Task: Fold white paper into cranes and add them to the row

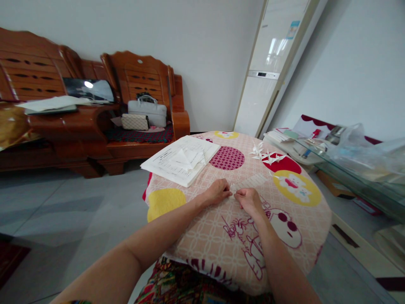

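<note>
legible text: none | paper stack (160, 162): print too small | blue sticker (292, 30) on white unit (257, 99): unreadable

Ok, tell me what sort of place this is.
Probably a home living room: a wooden armchair, a tall white unit, likely an air conditioner, and a round table under a patterned cloth.

Here's the counter (202, 236) before me, paper (233, 188) between my fingers (226, 193), a strip (255, 180) just beyond, to the right. Stack (161, 164) left, folded sheet (186, 158) on top; cranes (274, 160) ahead, right. Behind, left, a chair (182, 122) with bags (150, 113) in it; shelf (348, 169) off right, plastic bag (356, 145) on top.
</note>
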The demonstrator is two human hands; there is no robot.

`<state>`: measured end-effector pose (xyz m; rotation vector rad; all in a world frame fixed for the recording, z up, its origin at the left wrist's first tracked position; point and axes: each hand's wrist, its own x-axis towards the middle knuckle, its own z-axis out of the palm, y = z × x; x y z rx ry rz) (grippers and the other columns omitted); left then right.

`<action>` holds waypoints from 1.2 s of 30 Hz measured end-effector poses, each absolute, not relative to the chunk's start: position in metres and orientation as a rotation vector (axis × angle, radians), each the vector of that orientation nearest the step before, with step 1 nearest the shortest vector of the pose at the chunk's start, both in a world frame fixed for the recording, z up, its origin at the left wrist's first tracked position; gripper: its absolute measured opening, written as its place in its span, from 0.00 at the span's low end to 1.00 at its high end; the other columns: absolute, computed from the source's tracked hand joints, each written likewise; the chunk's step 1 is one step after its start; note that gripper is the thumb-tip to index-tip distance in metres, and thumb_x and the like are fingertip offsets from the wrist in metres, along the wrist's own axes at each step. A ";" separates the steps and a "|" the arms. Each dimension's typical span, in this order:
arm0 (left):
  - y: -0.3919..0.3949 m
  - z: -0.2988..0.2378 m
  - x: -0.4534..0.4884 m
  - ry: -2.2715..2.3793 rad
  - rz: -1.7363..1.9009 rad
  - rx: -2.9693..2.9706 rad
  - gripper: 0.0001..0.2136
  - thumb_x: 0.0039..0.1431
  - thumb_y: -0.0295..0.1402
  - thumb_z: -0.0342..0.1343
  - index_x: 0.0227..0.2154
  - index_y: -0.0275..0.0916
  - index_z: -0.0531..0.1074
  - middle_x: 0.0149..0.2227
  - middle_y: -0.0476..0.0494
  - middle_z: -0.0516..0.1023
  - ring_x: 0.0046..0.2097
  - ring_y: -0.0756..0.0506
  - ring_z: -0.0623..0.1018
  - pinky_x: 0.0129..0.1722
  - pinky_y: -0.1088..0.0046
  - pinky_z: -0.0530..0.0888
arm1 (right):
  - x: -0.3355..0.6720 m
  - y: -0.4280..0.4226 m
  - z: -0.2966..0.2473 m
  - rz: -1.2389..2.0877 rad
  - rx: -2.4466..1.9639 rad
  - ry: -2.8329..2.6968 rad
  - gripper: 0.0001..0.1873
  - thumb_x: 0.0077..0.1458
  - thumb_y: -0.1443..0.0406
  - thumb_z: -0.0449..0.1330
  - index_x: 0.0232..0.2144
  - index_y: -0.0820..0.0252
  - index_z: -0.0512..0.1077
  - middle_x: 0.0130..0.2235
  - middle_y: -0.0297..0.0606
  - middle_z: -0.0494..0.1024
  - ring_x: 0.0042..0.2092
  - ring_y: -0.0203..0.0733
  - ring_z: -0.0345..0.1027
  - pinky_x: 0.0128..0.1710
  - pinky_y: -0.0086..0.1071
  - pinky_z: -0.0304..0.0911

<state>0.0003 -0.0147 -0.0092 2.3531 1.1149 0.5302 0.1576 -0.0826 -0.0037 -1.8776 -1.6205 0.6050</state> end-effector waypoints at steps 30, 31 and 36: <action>-0.022 -0.015 0.006 1.280 0.550 2.381 0.05 0.52 0.31 0.58 0.25 0.34 0.73 0.34 0.42 0.72 0.35 0.47 0.72 0.34 0.73 0.68 | 0.152 -0.078 -0.002 0.532 -2.070 -1.570 0.06 0.45 0.62 0.63 0.22 0.58 0.76 0.17 0.34 0.74 0.24 0.39 0.70 0.23 0.27 0.53; -0.022 -0.015 0.005 1.270 0.566 2.383 0.06 0.52 0.32 0.59 0.25 0.34 0.72 0.34 0.42 0.72 0.35 0.47 0.72 0.35 0.73 0.68 | 0.153 -0.077 -0.003 0.537 -2.069 -1.565 0.05 0.44 0.62 0.64 0.22 0.58 0.75 0.17 0.34 0.74 0.24 0.39 0.70 0.23 0.27 0.53; -0.023 -0.015 0.001 1.207 0.641 2.381 0.06 0.50 0.31 0.62 0.30 0.34 0.73 0.35 0.43 0.72 0.37 0.47 0.72 0.38 0.73 0.70 | 0.156 -0.073 -0.005 0.562 -2.050 -1.560 0.05 0.43 0.64 0.65 0.20 0.58 0.74 0.16 0.33 0.73 0.23 0.38 0.70 0.22 0.27 0.53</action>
